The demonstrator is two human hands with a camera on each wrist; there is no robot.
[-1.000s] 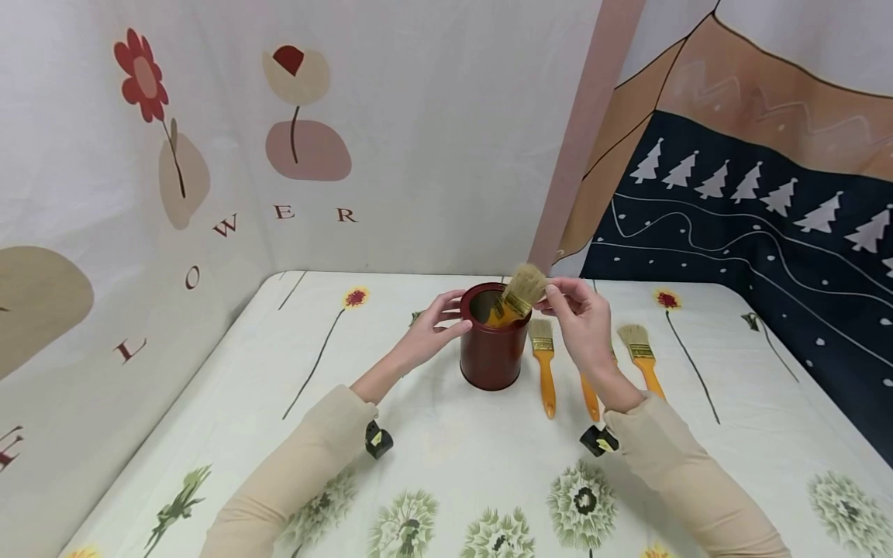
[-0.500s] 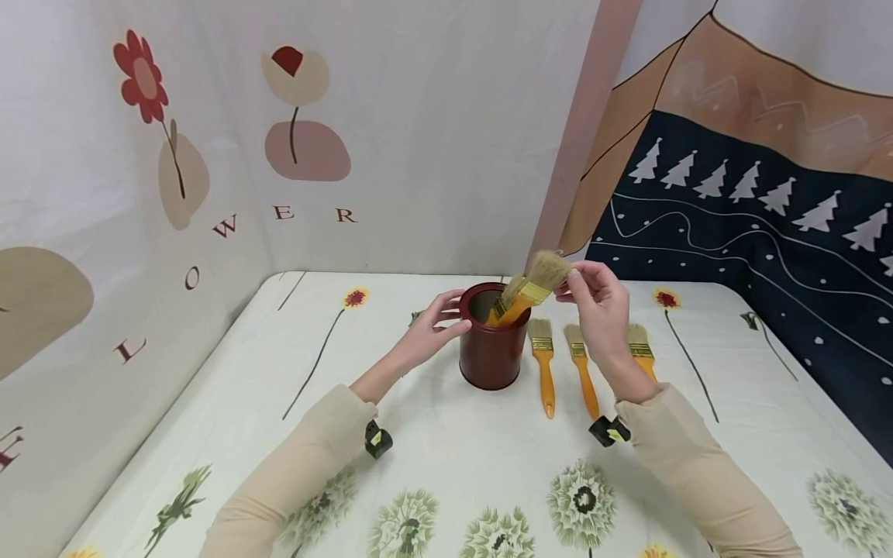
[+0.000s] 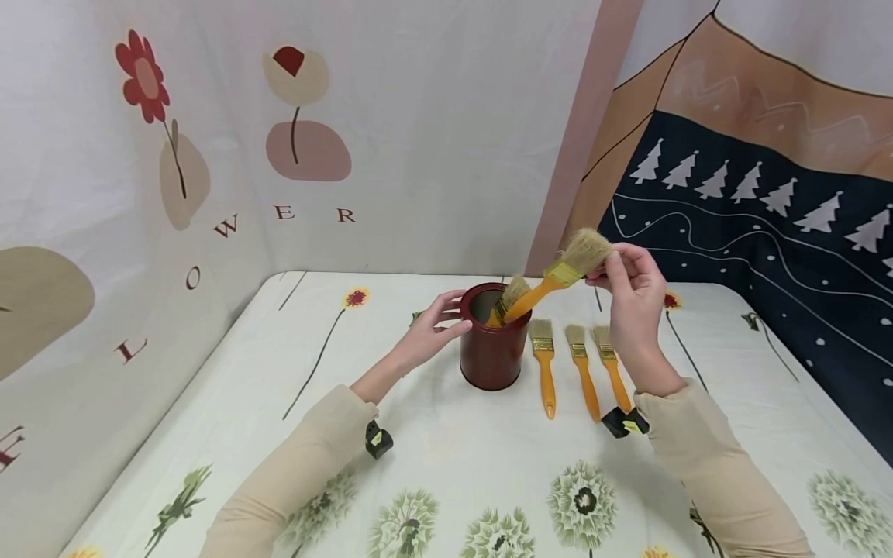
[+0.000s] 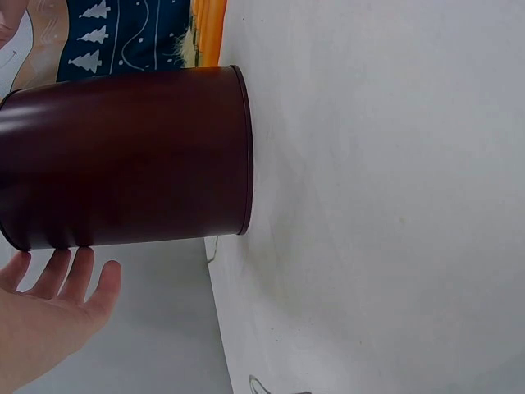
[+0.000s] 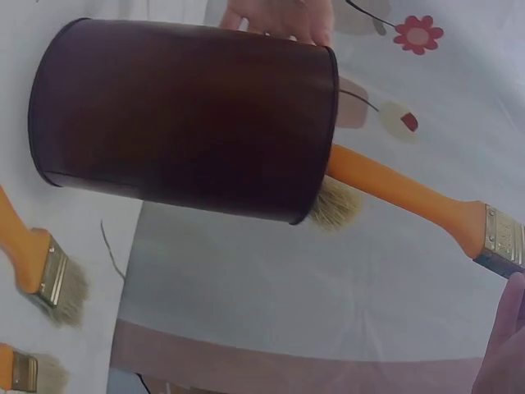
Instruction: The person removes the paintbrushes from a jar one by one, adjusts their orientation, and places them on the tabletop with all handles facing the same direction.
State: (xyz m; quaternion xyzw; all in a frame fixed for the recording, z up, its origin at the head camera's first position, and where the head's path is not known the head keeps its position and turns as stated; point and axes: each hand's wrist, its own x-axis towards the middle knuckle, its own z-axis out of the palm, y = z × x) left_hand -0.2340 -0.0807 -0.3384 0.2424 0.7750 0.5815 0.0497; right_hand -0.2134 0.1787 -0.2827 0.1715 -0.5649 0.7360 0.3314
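Note:
A dark red can (image 3: 491, 356) stands upright on the table. My left hand (image 3: 431, 329) touches its left side near the rim; in the left wrist view the fingers (image 4: 79, 275) are fairly straight, tips against the wall. My right hand (image 3: 636, 298) pinches the bristle end of a paintbrush (image 3: 563, 273) with a yellow-orange handle. That brush slants up to the right out of the can, and the handle's end is still within or at the mouth. A second paintbrush (image 3: 515, 291) leans inside the can, bristles up, its handle mostly hidden.
To the can's right, three paintbrushes lie bristles away from me: one nearest the can (image 3: 544, 364), a middle paintbrush (image 3: 582, 368) and a right paintbrush (image 3: 611, 364) beside my right wrist. A printed cloth (image 3: 432, 155) hangs behind the table (image 3: 432, 480).
My right hand has moved up and to the right, drawing the paintbrush farther out of the can. The left hand and the can have stayed in place.

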